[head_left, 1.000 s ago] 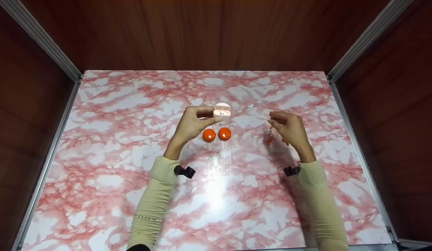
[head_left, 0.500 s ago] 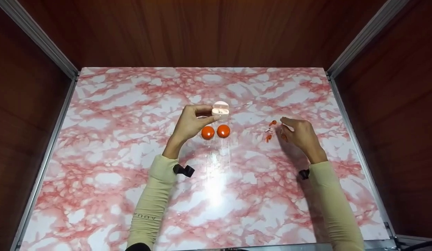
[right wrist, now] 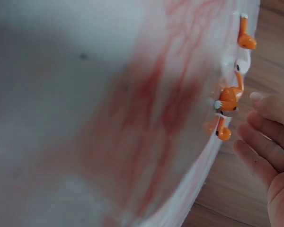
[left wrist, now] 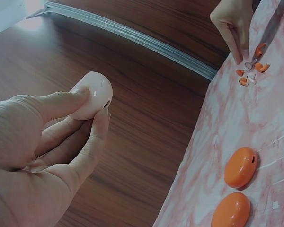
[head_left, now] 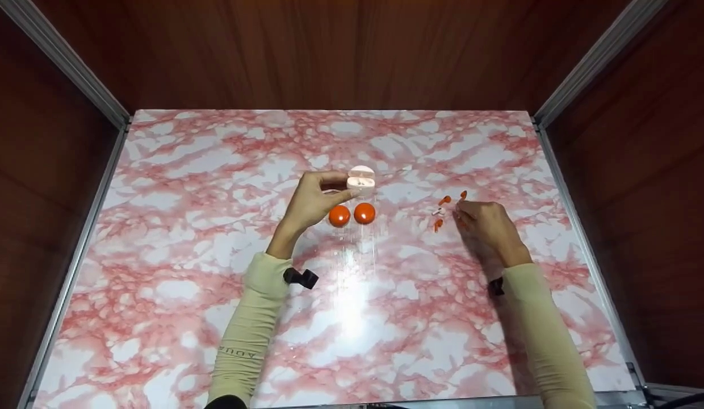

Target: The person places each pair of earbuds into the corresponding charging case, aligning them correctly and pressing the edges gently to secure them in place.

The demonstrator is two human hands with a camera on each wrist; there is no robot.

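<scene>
My left hand (head_left: 315, 201) holds a white earbud charging case (head_left: 361, 182) above the table, its lid raised. In the left wrist view, thumb and fingers grip the rounded case (left wrist: 95, 94). Low over the table on the right, my right hand (head_left: 491, 224) points its fingers down among the loose earbuds. A white earbud (head_left: 437, 212) lies beside orange earbuds (head_left: 444, 200). In the left wrist view another white earbud (left wrist: 248, 65) sits right by the right fingertips. The right wrist view shows the right hand's fingers (right wrist: 262, 146) loosely bent beside orange earbuds (right wrist: 228, 99), with nothing visible between them.
Two orange rounded cases (head_left: 339, 216) lie side by side just in front of my left hand. The pink-and-white marbled table (head_left: 216, 227) is bordered by dark wooden panels (head_left: 329, 57) and metal rails (head_left: 602, 62) at the back and sides.
My right hand has moved right and down to the loose earbuds, uncovering several of them. Its fingertips have drawn closer together. The left hand keeps holding the open case almost in place.
</scene>
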